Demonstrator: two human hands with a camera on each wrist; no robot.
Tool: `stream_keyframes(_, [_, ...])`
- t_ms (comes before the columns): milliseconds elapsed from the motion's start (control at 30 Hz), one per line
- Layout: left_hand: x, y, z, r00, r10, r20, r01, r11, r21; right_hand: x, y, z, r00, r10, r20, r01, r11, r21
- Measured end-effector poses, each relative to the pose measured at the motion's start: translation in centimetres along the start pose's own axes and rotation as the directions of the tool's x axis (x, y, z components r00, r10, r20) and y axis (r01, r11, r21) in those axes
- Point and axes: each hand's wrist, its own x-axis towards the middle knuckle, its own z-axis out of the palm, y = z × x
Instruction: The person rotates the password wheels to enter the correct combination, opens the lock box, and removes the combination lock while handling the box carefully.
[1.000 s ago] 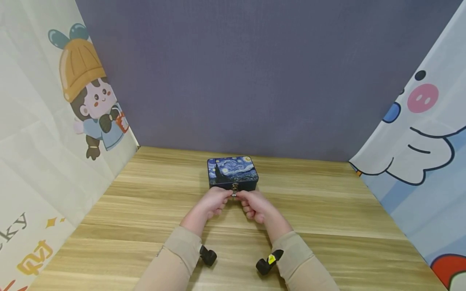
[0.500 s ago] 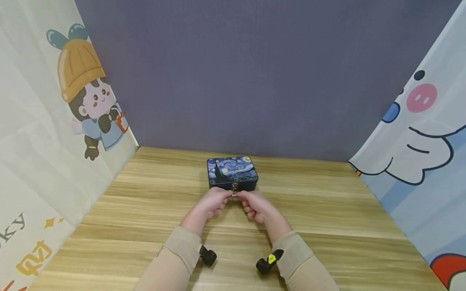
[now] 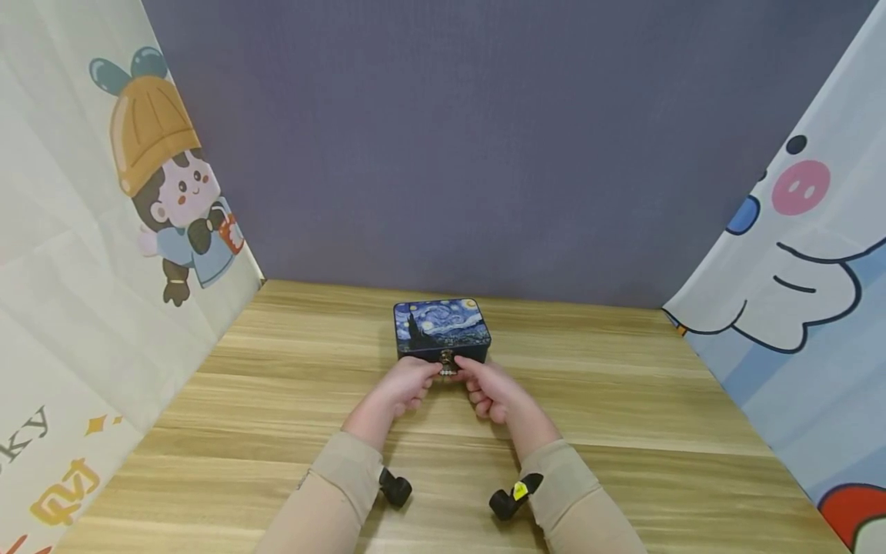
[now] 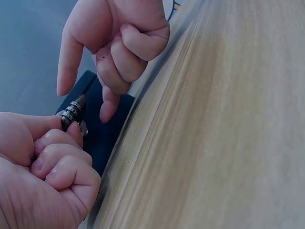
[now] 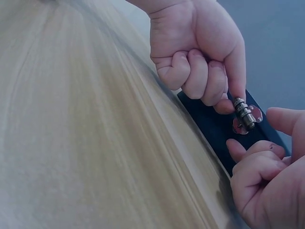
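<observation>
A small dark blue tin box (image 3: 443,325) with a starry night painting on its lid stands closed at the back of the table. From the metal clasp (image 3: 446,356) on its front hangs a small combination padlock (image 4: 72,113) with numbered dials. My left hand (image 3: 407,382) pinches one end of the padlock between thumb and index finger. Just to the right, my right hand (image 3: 490,391) holds its thumb and index finger apart, clear of the padlock (image 5: 244,113), with the other fingers curled in. Both hands are at the box's front face.
The wood-grain table (image 3: 574,369) meets a grey-purple back panel (image 3: 443,146) just behind the box. Cartoon-printed curtains (image 3: 62,254) hang at the left and right sides. A small black camera (image 3: 396,488) sits on each wrist.
My right thumb and index finger have come off the padlock and spread, and that hand has shifted slightly right. My left hand keeps its pinch, and the box has not moved.
</observation>
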Motion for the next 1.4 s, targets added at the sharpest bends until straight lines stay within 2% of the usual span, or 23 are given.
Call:
stream_keyframes(233, [0.1, -0.1, 0.0, 1.000, 0.010, 0.001, -0.010, 1.000, 0.015, -0.2, -0.2, 0.0, 1.000, -0.005, 0.006, 0.005, 1.000, 0.015])
stream_keyframes(800, [0.1, -0.1, 0.1, 1.000, 0.003, -0.003, -0.003, 1.000, 0.006, 0.0, 0.2, 0.9, 1.000, -0.006, -0.008, 0.006, 1.000, -0.020])
stream_keyframes(1400, [0.0, 0.1, 0.1, 1.000, -0.001, -0.003, 0.001, 1.000, -0.006, 0.1, 0.4, 1.1, 1.000, -0.021, 0.023, 0.021, 1.000, -0.010])
